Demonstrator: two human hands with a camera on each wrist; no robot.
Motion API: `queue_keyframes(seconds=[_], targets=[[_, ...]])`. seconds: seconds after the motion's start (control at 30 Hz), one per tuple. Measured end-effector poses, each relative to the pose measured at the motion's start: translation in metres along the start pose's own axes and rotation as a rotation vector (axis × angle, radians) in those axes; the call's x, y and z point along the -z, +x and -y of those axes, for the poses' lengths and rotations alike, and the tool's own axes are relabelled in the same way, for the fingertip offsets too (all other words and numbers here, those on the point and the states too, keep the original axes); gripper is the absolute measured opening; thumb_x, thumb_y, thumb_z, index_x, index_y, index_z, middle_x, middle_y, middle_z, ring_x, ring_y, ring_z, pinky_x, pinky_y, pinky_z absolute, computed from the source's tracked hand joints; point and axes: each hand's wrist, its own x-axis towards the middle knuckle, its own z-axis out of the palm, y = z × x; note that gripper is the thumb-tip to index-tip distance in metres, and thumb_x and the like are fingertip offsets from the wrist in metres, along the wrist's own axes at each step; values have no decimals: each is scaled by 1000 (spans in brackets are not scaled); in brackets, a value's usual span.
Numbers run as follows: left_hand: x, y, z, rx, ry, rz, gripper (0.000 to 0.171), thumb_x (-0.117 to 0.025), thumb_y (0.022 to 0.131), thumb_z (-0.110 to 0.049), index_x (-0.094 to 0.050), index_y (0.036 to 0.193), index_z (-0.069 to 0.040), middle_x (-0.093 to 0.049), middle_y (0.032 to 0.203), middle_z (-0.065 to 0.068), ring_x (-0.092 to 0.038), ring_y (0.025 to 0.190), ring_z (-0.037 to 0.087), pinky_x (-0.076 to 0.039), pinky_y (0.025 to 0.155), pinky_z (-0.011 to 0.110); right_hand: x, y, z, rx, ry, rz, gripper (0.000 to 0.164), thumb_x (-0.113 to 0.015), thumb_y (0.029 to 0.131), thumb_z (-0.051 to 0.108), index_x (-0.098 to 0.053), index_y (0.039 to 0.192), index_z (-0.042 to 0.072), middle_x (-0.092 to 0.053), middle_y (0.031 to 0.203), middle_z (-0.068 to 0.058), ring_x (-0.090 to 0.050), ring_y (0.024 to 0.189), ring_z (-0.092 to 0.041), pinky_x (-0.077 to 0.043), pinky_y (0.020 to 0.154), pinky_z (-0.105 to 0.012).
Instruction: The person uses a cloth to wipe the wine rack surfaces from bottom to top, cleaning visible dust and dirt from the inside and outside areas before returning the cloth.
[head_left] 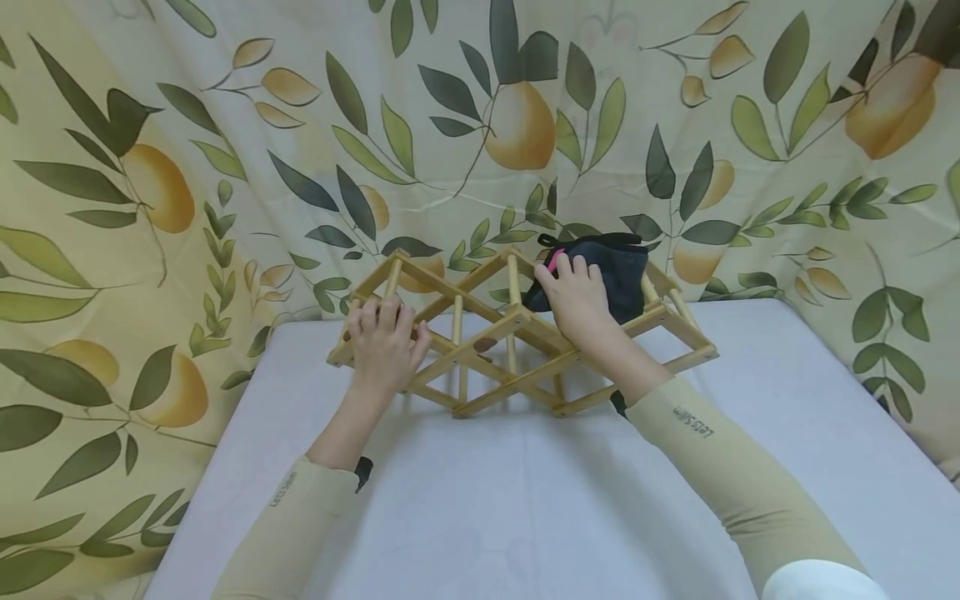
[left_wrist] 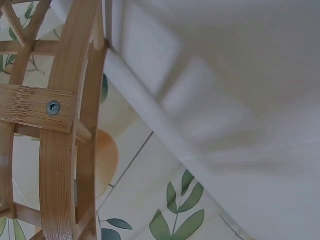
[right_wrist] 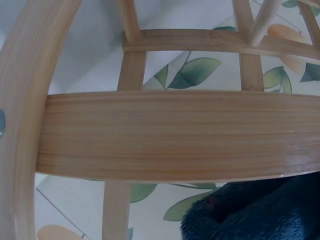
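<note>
A wooden folding lattice rack (head_left: 516,318) stands spread out on the white table, with slats bolted together and round dowels between them. At its left end, my left hand (head_left: 385,346) grips the frame with curled fingers. My right hand (head_left: 579,302) holds a dark navy fabric item (head_left: 624,271) with a pink patch and a black strap, in the right part of the rack. Its exact kind is unclear. Slats (left_wrist: 57,165) fill the left of the left wrist view. In the right wrist view, a broad slat (right_wrist: 175,135) crosses above the fuzzy dark fabric (right_wrist: 260,215).
The table (head_left: 480,508) has a white cover and extends in front of the rack. Close behind the rack hangs a curtain (head_left: 450,158) printed with leaves and orange fruit, which also runs along the left side.
</note>
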Motion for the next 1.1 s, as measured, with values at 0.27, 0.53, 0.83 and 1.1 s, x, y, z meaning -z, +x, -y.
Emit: queue_keyframes(seconds=[0.27,0.53,0.83,1.1], targets=[[-2,-1,0,7,-6,-20,16,-52,76,-21,-48,80,-6,-40,91,9,-35,89,31,-25,75,45,-6,3,0,145,36,-297,29,-57,86,-3,-40,107,8,-38,102,-18,-37,87,-34,-35,74,-45],[-1,-1,0,12,-9,11,16,-47,80,-22,-48,80,-6,-40,92,9,-35,90,31,-26,75,45,-4,4,0,191,73,-370,30,-59,85,0,-43,108,11,-39,108,-18,-39,90,-35,-36,77,-47],[-1,-1,-1,13,6,22,18,-45,82,-23,-49,81,-5,-40,92,9,-35,90,31,-27,75,45,0,1,0,63,-38,-75,36,-57,88,5,-46,120,17,-40,110,-20,-38,89,-33,-34,74,-43],[0,-1,-1,13,1,20,19,-44,83,-24,-49,81,-5,-40,92,9,-35,90,31,-26,75,45,-6,2,-1,212,50,-412,26,-57,86,-2,-45,106,10,-42,103,-19,-39,83,-34,-36,70,-44]])
